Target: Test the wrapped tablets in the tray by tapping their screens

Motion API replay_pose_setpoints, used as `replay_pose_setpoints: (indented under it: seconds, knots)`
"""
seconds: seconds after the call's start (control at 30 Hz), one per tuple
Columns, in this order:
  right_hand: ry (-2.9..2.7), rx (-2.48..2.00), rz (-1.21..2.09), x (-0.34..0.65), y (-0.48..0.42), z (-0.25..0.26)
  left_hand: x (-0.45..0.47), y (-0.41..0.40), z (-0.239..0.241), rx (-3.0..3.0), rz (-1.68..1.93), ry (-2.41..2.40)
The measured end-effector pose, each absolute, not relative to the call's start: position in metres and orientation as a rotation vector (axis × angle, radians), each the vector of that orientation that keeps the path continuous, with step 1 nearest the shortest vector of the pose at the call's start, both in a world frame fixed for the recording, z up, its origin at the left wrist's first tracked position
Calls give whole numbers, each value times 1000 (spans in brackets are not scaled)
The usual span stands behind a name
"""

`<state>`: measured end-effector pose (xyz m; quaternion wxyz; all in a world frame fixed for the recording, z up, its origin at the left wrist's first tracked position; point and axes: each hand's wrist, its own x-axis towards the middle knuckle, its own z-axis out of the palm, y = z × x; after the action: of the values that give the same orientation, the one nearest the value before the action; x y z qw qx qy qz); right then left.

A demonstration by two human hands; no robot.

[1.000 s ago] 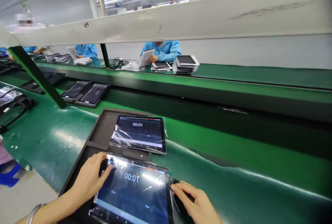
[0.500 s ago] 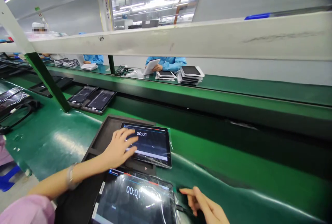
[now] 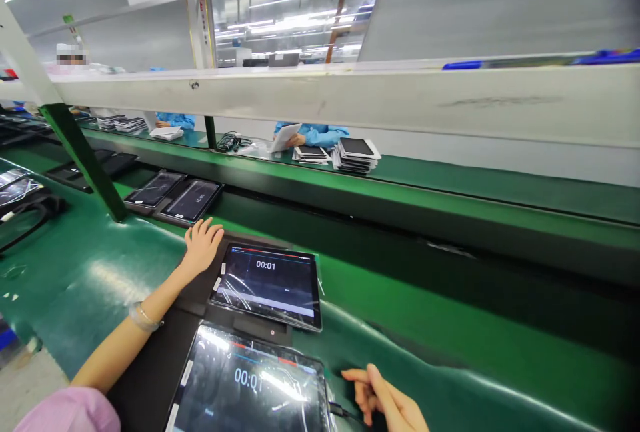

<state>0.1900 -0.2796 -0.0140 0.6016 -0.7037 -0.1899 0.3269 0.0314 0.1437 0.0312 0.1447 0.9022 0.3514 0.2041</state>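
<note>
My left hand [image 3: 203,249] is open, its fingers spread over the far left edge of a black two-part tray [image 3: 150,359]. A tablet [image 3: 270,285] in clear film lies at the tray's far part, tilted off its recess, with 00:01 on the screen. Nearer me is a second lit tablet [image 3: 255,385], also at 00:01 and cut off by the frame. A black cable [image 3: 340,409] is plugged into its right side. My right hand [image 3: 387,399] is beside that cable, index finger stretched out, thumb apart and the other fingers loosely bent. No object shows between its fingers.
Further left are more tablets in trays [image 3: 193,202] and a bundle of black cable [image 3: 35,212]. A green post [image 3: 83,159] and a white shelf beam [image 3: 300,95] cross the view. Behind, a person in blue sleeves [image 3: 320,134] handles a tablet near stacked tablets [image 3: 356,155].
My left hand has moved off the far tablet, left and away from me, to the tray's edge. The right hand stays by the cable. The view has tilted slightly.
</note>
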Motion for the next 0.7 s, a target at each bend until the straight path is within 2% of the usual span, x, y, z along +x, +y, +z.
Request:
replay_pose_setpoints:
  seconds: [0.1,0.23,0.4,0.7]
  knots:
    - [-446,-1632,764,192,-280,-14,41,164,17,2541,485,1083]
    - [-459,-1605,768,192,-280,-15,64,165,15,2576,417,899]
    - [-508,-1599,776,190,-282,-10,73,139,23,2557,432,796]
    - [-501,-1610,773,190,-285,-11,25,77,31,2578,430,586]
